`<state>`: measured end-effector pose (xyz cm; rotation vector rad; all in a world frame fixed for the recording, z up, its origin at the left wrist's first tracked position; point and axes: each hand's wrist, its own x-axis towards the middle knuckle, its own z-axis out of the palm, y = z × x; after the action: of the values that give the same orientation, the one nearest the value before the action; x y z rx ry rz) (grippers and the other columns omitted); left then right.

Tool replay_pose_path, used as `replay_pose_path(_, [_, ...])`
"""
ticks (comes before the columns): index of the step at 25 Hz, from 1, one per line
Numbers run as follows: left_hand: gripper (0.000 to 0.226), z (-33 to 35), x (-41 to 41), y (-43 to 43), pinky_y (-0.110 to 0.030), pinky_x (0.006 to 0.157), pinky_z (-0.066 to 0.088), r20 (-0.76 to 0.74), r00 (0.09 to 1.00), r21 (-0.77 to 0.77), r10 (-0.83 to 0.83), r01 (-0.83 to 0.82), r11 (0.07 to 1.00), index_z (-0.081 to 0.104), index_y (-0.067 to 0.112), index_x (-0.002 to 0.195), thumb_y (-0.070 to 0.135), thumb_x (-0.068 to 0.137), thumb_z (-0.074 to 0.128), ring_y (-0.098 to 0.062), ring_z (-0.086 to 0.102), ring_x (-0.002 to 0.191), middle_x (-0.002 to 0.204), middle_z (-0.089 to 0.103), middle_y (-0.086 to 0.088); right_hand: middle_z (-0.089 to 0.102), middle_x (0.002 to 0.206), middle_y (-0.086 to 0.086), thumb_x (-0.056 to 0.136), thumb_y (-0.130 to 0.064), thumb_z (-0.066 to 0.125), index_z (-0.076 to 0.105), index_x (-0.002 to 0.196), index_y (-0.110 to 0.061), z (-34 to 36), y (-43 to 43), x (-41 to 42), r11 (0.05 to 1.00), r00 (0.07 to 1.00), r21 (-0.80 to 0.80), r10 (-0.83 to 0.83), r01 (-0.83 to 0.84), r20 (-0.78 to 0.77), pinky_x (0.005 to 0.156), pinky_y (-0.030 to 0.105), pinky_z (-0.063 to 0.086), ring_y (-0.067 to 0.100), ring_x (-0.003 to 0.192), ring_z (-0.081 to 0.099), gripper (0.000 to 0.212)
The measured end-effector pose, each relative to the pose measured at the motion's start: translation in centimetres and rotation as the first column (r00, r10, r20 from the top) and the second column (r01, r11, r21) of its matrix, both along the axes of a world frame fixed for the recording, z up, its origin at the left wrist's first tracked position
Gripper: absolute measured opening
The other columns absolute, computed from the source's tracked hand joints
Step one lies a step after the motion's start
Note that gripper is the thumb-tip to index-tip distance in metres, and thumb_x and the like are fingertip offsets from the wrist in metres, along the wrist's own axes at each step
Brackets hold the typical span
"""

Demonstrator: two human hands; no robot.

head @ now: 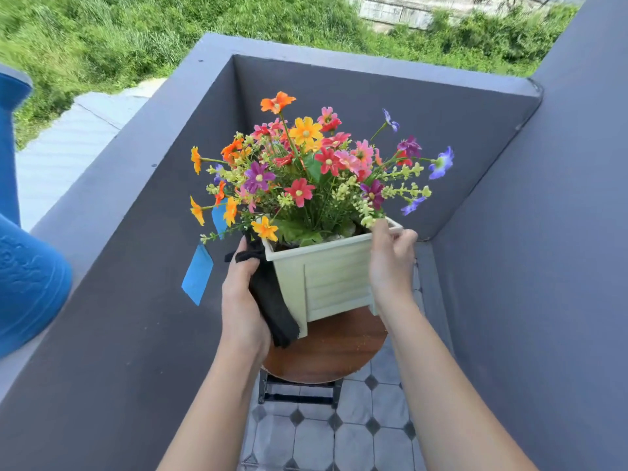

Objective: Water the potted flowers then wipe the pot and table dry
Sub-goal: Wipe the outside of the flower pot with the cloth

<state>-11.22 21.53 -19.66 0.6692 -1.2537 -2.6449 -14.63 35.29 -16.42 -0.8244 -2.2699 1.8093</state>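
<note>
The left hand (243,297) presses a black cloth (272,300) flat against the left wall of the pale green pot (334,278), fingers closed over the cloth. The right hand (390,258) pinches the pot's far right rim. The square, slatted pot, filled with multicoloured flowers (306,164), stands on a round wooden bench (336,351)

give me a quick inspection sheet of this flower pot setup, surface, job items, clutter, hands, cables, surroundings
Surface: round wooden table, pot on it.
Job's things: pale square pot of mixed flowers; black cloth against the pot's left side.
Clutter: blue tape strip on the wall; blue watering can on the ledge.
Grippers: left hand presses the cloth; right hand grips the pot rim.
Cables: nothing seen.
Surroundings: grey balcony walls, tiled floor, greenery beyond.
</note>
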Motion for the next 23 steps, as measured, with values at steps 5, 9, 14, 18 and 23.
replay_pose_path(5, [0.041,-0.7,-0.1,-0.1,-0.047,0.091,0.049,0.043,0.999,-0.032,-0.005,0.006,0.999,0.061,0.017,0.123,0.020,0.087,0.041,-0.028,0.066,0.101,0.107,0.072,-0.007,0.018,0.152,0.006,0.059,-0.056,0.057,0.010,0.147,-0.017,-0.5,-4.4,1.5,0.995,0.995,0.041,-0.095,0.093,0.033,0.114,0.054,0.014,0.028,0.143,0.009,0.107])
replay_pose_path(9, [0.042,-1.2,0.5,-0.1,-0.031,0.080,0.055,0.010,1.000,-0.066,-0.008,0.009,0.998,0.061,0.023,0.124,0.018,0.087,0.041,-0.021,0.066,0.102,0.110,0.072,0.001,-0.021,0.158,0.001,0.066,-0.027,0.074,-0.019,0.147,-0.017,0.0,-6.9,2.0,0.982,0.983,-0.065,-0.174,0.178,0.050,0.116,0.055,0.003,0.031,0.144,-0.022,0.124])
replay_pose_path(14, [0.057,-0.6,1.3,0.4,-0.038,0.093,0.044,0.046,0.998,-0.323,-0.034,0.047,0.945,0.057,0.031,0.129,0.025,0.074,0.046,-0.015,0.058,0.110,0.131,0.061,-0.001,-0.030,0.156,-0.007,0.070,-0.004,0.060,-0.022,0.147,-0.024,1.3,-9.7,2.3,0.964,0.975,-0.153,-0.205,0.216,0.083,0.112,0.055,0.011,0.029,0.146,-0.019,0.114])
replay_pose_path(18, [0.049,0.1,2.2,1.2,-0.032,0.100,0.042,0.026,0.996,-0.427,-0.089,0.092,0.899,0.051,0.062,0.117,0.034,0.077,0.045,0.001,0.057,0.111,0.119,0.062,0.028,-0.018,0.160,-0.002,0.077,0.000,0.052,-0.014,0.149,-0.019,0.7,-7.4,1.2,0.966,0.983,-0.185,-0.178,0.182,0.036,0.116,0.044,0.007,0.028,0.148,-0.008,0.100])
replay_pose_path(23, [0.046,0.9,1.5,2.3,-0.001,0.103,0.017,-0.101,0.990,-0.804,-0.097,-0.024,0.594,0.026,0.057,0.125,0.031,0.089,0.036,0.009,0.027,0.130,0.129,0.029,0.042,0.046,0.072,0.002,0.045,-0.013,0.046,0.021,0.088,-0.030,0.4,-4.4,0.6,0.896,0.990,-0.439,-0.010,0.070,0.137,0.051,0.024,0.035,0.019,0.063,0.044,0.053])
